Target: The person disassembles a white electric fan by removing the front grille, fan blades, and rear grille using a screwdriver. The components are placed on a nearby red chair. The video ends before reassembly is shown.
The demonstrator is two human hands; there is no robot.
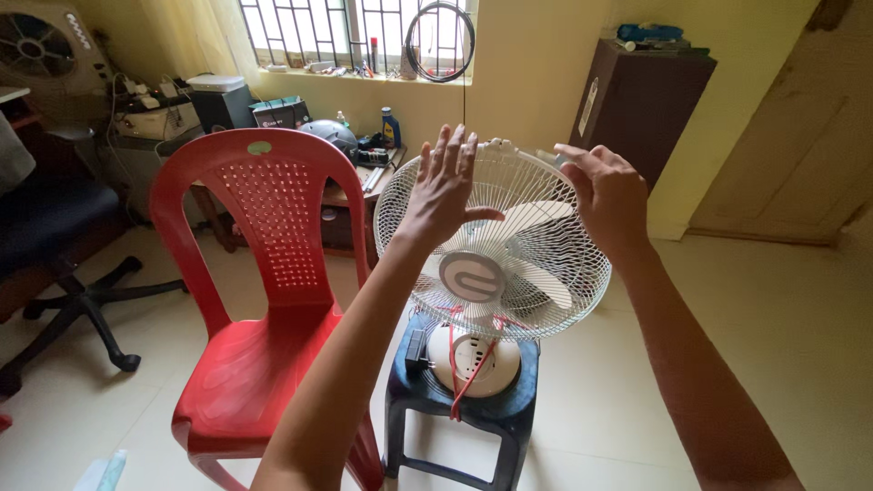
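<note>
White table fan (pixel 496 250) standing on a dark blue plastic stool (pixel 464 400), in the middle of the scene, just right of a red plastic chair (pixel 264 300). Round wire guard facing the camera, tilted back a little, pale blades visible behind it, grey round badge at the centre. Red cord (pixel 466 373) hanging from the lower guard down across the fan's round base; small black plug (pixel 416 348) lying on the stool to the left of the base.

Left hand (pixel 446 186) raised over the upper left part of the guard, palm to the wires, fingers straight and spread, thumb out to the right; grasping nothing. Touching the guard or hovering just off it: cannot tell.

Right hand (pixel 607 195) at the upper right rim of the guard, fingers curled, tips pinched at the rim near the top; what exactly sits between them too small to tell.

Black office chair (pixel 64 255) at far left. Low cluttered table (pixel 350 195) behind the red chair, under a barred window (pixel 355 32), with a blue bottle (pixel 390 127) and a dark helmet (pixel 332 136) on it. Dark brown cabinet (pixel 641 105) against the far wall to the right. Pale tiled floor (pixel 773 318) all round.
</note>
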